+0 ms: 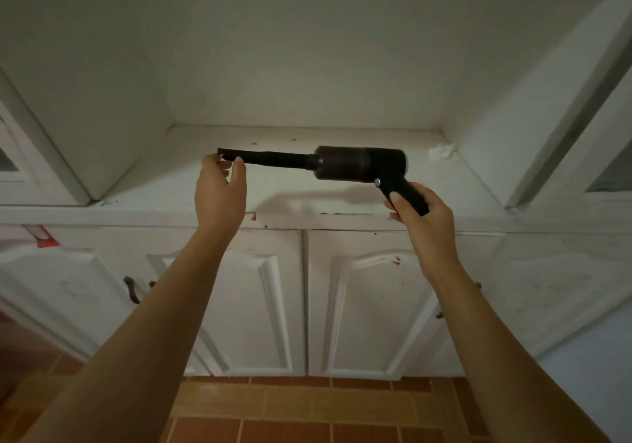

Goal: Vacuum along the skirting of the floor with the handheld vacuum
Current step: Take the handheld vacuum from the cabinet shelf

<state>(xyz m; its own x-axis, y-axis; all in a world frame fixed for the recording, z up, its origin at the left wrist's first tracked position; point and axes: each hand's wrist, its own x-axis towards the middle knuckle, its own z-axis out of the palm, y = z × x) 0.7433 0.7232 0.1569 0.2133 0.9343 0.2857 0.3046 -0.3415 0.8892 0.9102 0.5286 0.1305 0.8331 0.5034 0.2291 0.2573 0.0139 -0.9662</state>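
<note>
Handheld vacuum point(355, 169), black with a dark translucent drum, pistol-type, held level above a white cabinet counter point(297, 199) inside a recessed niche; long crevice nozzle point(270, 159) points toward the person's left. Right hand point(422, 218): closed around the lower end of the vacuum's handle, thumb laid up the grip just below a small round silver button. Left hand point(220, 191): fingertips pinched on the nozzle's slanted tip, thumb under, palm away from the camera. Below the counter: two white panelled cabinet doors point(304, 302), a dark pull handle point(131, 290) at left partly behind the left forearm, another at right mostly hidden by the right forearm. A crumpled white scrap point(441, 152) lies at the counter's back right corner; what it is cannot be told. Terracotta floor tiles point(290, 408) below; the skirting at the cabinet foot is dim and indistinct. Red-and-white label point(41, 235) at left, unreadable.
</note>
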